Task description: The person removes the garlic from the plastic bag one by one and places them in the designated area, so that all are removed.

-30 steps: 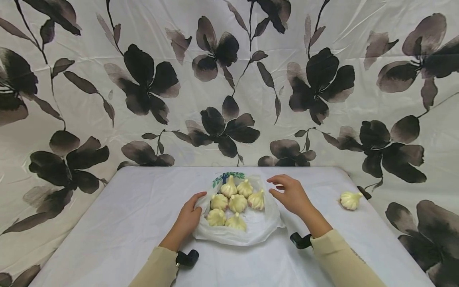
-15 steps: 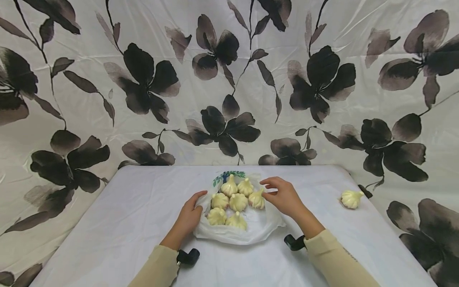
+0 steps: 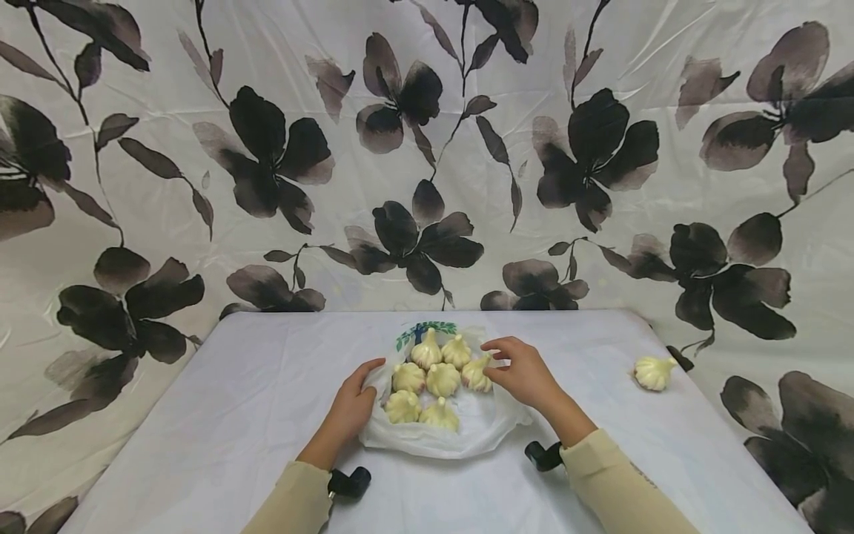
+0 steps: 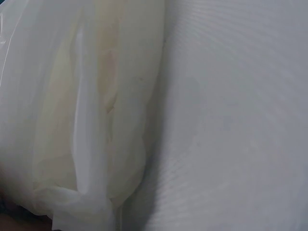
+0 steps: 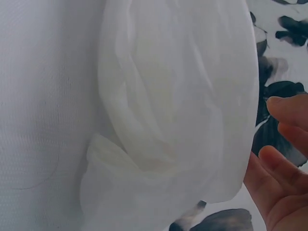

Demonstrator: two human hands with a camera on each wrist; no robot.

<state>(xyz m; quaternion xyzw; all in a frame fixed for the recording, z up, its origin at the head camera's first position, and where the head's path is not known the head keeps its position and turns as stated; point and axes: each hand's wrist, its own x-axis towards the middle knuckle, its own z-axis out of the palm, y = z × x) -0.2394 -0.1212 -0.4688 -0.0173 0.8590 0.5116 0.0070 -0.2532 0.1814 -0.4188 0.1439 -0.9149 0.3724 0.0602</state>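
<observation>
A white plastic bag (image 3: 460, 443) lies with its mouth wide at the middle of the table, several pale garlic bulbs (image 3: 442, 379) showing inside. On its left side my left hand (image 3: 351, 400) holds the rim, the thumb toward the bulbs. My right hand (image 3: 523, 371) hovers over the bag's right edge, thumb and fingers apart, fingertips right by the rightmost garlic bulb (image 3: 475, 375). In the right wrist view nothing shows between the thumb and fingers (image 5: 291, 113). The left wrist view shows mostly the bag's folds (image 4: 130, 106), with the left hand largely out of sight.
One more garlic bulb (image 3: 652, 373) lies alone near the table's right edge. A white cloth covers the table (image 3: 220, 415). Behind it rises a white sheet (image 3: 494, 44) printed with dark flowers. A black wrist camera (image 3: 543, 456) sits below the right sleeve, another (image 3: 350, 482) below the left.
My right hand has moved left and slightly down, from beside the bag to over its right edge by a garlic bulb. The left hand and the bag have stayed put.
</observation>
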